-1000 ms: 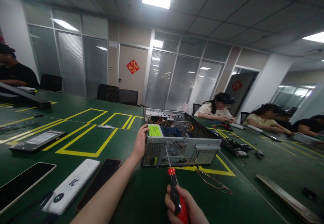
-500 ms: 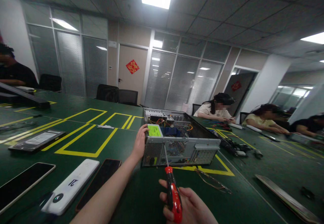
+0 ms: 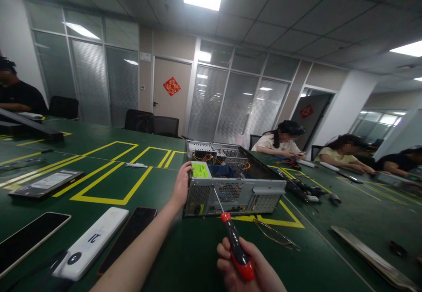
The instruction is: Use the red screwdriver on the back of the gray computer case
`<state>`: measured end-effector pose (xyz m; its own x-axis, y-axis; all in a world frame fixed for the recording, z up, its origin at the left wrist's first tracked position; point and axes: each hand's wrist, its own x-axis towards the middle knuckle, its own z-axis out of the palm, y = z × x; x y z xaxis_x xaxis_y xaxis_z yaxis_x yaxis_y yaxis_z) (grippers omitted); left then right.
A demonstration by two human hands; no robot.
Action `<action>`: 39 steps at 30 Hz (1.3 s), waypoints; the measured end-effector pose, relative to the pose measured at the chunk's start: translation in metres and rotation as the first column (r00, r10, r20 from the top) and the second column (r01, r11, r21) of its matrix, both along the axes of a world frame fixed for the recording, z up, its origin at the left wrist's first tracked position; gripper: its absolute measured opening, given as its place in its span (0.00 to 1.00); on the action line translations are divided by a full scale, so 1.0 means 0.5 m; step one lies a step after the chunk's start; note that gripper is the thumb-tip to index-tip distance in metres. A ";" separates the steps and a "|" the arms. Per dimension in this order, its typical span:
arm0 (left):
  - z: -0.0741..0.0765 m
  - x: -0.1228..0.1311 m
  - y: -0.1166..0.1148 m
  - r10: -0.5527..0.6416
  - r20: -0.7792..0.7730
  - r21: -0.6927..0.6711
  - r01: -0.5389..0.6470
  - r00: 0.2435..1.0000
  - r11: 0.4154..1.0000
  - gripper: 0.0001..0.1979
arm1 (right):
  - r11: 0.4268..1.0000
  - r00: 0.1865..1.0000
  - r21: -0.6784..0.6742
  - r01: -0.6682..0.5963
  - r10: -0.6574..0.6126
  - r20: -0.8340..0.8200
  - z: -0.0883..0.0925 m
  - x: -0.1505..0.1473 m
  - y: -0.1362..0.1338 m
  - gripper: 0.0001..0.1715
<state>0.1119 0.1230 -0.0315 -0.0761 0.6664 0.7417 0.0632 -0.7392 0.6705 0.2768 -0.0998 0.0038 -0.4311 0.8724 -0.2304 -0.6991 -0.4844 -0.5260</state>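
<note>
An open computer case lies on the green table, its perforated rear panel facing me and colored wires showing inside. My left hand is closed on the case's left rear corner, beside the power supply with a bright green label. In my right hand is a red and black screwdriver, held by its handle. The screwdriver's shaft slants up and left, its tip at the rear panel just right of the power supply. Whether the tip sits in a screw is too small to tell.
At left lie a hard drive, a white device marked 21 and two phones, one dark, one pale-edged. Eyeglasses lie before the case. Black cables lie right. Several people sit around the table.
The screwdriver's handle has swung right and turned in my right hand, so the shaft leans more. Its tip stays at about the same spot. My left hand holds its place.
</note>
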 end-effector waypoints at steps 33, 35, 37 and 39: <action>0.000 0.000 0.001 -0.017 0.000 -0.006 0.017 1.000 1.000 0.23 | 0.996 0.998 0.075 -0.055 0.052 0.042 0.005 -0.014 -0.007 0.31; 0.000 0.000 0.001 -0.013 -0.001 -0.004 0.013 1.000 1.000 0.23 | 0.988 0.994 0.110 -0.106 0.101 0.050 0.010 -0.015 -0.010 0.30; 0.000 0.000 0.002 -0.010 0.003 -0.007 0.010 1.000 1.000 0.22 | 0.981 0.989 0.140 -0.132 0.121 0.081 0.015 -0.016 -0.013 0.29; 0.000 0.001 0.002 -0.007 0.007 -0.009 0.007 1.000 1.000 0.22 | 0.981 0.985 0.151 -0.126 0.106 0.133 0.017 -0.015 -0.016 0.29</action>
<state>0.1122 0.1240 -0.0316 -0.0765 0.6734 0.7353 0.0536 -0.7336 0.6774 0.2693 -0.1077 0.0122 -0.5081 0.8479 -0.1515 -0.5679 -0.4620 -0.6812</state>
